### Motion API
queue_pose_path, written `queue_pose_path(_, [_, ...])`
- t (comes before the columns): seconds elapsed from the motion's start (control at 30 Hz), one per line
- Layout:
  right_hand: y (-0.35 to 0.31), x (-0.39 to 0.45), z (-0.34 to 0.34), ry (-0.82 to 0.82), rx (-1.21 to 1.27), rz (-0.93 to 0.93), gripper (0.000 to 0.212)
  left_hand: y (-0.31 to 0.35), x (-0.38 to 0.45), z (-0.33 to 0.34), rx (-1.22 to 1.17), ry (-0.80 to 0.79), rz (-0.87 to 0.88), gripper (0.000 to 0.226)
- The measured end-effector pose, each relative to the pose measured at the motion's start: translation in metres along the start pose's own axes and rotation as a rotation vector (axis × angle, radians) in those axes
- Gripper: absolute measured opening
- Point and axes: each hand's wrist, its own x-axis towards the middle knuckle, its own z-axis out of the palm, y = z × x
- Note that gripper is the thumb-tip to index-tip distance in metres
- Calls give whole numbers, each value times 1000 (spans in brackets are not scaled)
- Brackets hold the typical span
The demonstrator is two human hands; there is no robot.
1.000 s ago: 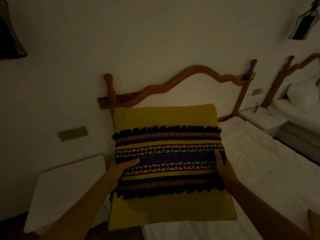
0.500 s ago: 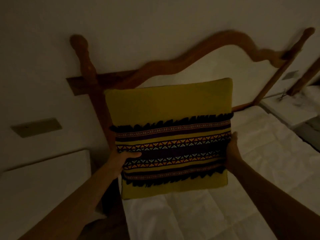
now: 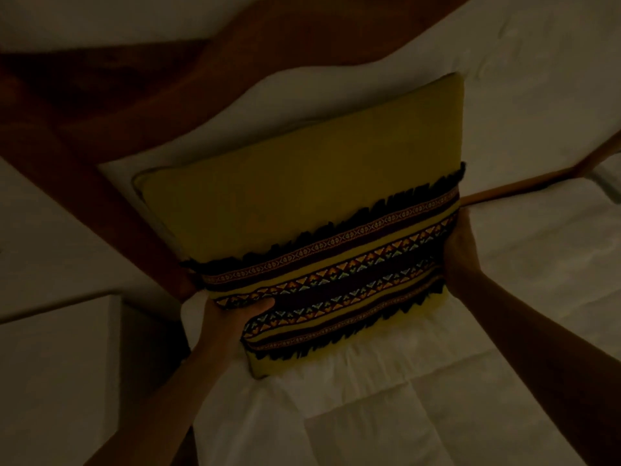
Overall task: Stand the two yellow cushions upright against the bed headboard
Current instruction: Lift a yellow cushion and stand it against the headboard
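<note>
A yellow cushion point(image 3: 302, 183) with dark fringed patterned bands stands tilted at the head of the bed, its lower corner on the white sheet point(image 3: 420, 415). Its top leans toward the wooden headboard point(image 3: 255, 38) and the pale panel behind it. My left hand point(image 3: 232, 317) grips its lower left edge, thumb on the patterned band. My right hand point(image 3: 460, 250) holds its right edge. Only one cushion is in sight. The scene is very dim.
A white bedside block point(image 3: 57, 375) sits at the lower left, beside the bed. The headboard's wooden post point(image 3: 111, 210) runs down between it and the mattress. A lower wooden rail point(image 3: 524, 186) runs to the right behind the mattress.
The cushion has moved forward and down to the head of the bed, its bottom now touching the sheet. The view has closed in on the headboard, and both hands kept their grip.
</note>
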Motion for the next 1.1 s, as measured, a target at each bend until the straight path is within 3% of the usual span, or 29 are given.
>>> queue_pose_path(0.1, [51, 26, 10, -17, -44, 44, 65, -31, 19, 15, 68, -3, 3, 107])
queue_pose_path(0.23, [103, 38, 20, 3, -77, 50, 53, -52, 40, 28, 72, -74, -53, 105])
queue_pose_path(0.37, [101, 49, 24, 27, -25, 56, 59, -45, 42, 29, 53, -85, -55, 100])
queue_pose_path(0.5, [85, 56, 10, 53, 58, 113, 85, -28, 25, 41, 47, -2, 19, 105])
queue_pose_path(0.67, [76, 95, -18, 133, 36, 79, 77, -13, 40, 77, 25, -85, 96, 106])
queue_pose_path(0.8, [99, 122, -22, -50, -118, 17, 55, -27, 56, 107, 36, -99, 67, 94])
queue_pose_path(1.0, [105, 118, -12, -87, -94, 89, 63, -42, 75, 104, 48, -149, 15, 99])
queue_pose_path(1.1, [100, 115, -15, -86, -129, 160, 68, -43, 76, 104, 26, -151, -2, 114])
